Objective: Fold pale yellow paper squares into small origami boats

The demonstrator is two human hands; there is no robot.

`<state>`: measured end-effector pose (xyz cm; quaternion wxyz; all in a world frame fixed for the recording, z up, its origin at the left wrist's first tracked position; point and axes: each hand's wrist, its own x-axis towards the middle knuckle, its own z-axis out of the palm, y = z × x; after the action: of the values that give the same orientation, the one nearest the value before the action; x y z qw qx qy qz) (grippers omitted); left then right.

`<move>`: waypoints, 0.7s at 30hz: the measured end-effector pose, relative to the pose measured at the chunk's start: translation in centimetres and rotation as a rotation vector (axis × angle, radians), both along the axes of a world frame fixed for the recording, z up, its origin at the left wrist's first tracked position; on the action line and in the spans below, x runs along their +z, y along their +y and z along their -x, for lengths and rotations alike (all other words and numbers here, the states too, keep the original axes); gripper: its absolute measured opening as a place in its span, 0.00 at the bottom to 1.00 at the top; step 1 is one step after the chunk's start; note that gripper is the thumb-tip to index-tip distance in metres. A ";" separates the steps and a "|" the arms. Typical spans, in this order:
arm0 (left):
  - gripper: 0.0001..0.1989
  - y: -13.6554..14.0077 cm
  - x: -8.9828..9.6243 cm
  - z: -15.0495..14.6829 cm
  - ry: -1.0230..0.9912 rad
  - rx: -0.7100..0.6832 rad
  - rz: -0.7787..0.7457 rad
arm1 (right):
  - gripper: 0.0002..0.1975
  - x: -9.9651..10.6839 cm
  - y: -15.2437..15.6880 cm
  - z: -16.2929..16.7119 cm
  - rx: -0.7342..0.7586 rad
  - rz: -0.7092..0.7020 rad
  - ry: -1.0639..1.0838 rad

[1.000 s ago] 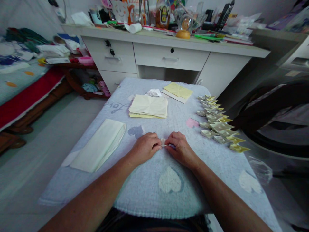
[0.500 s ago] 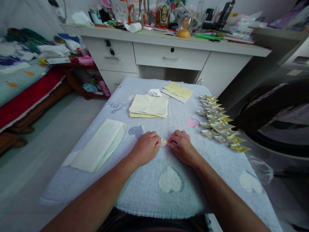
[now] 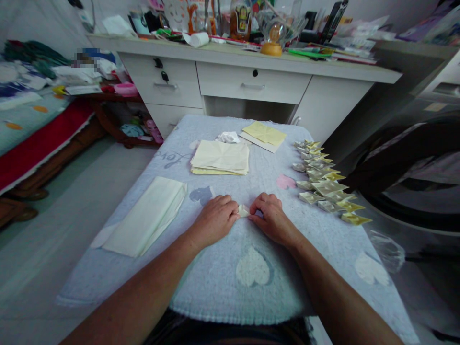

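Note:
Between my hands, a small folded piece of cream paper [image 3: 243,211] lies low over the cloth-covered table. My left hand [image 3: 219,215] pinches its left end, and my right hand [image 3: 270,215] pinches its right end; the fingers hide both ends. Beyond my hands is a stack of cream and yellow paper sheets [image 3: 220,157]. To the left lies a larger folded pale paper [image 3: 147,215]. Along the table's right side stand several folded paper boats [image 3: 325,187], whitish and yellow, set in close rows.
A crumpled white paper [image 3: 228,137] and yellow and white sheets [image 3: 264,135] lie toward the far edge. Past the table stands a white desk [image 3: 251,85] crowded with objects. A front-loading machine [image 3: 413,191] is at the right, a bed [image 3: 39,129] at the left.
The view has shifted very slightly. Both hands keep their pinch on the small folded paper, and slightly more of it shows between them.

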<state>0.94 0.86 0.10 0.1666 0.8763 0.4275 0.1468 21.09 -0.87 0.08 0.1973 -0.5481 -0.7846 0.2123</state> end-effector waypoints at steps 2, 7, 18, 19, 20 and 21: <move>0.06 0.1 0.1 0.1 -0.010 -0.005 0.013 | 0.02 0.1 0.1 0.1 0.007 0.005 -0.018; 0.07 0.2 -0.1 0.1 -0.033 -0.004 0.039 | 0.03 0.4 0.5 0.3 0.021 0.036 -0.073; 0.10 0.0 0.0 -0.1 -0.010 0.031 0.036 | 0.04 0.4 0.3 0.4 -0.031 0.053 -0.125; 0.10 0.0 0.0 -0.1 -0.016 0.034 0.034 | 0.04 0.4 0.3 0.5 -0.030 0.051 -0.133; 0.10 0.0 -0.1 -0.1 -0.024 0.038 0.031 | 0.04 0.5 0.4 0.6 -0.027 0.050 -0.141; 0.09 0.0 -0.1 -0.1 -0.035 0.043 0.027 | 0.05 0.5 0.4 0.6 -0.024 0.051 -0.149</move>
<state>1.03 0.88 0.01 0.1825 0.8619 0.4452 0.1598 20.48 -0.47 0.57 0.1266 -0.5765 -0.7849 0.1883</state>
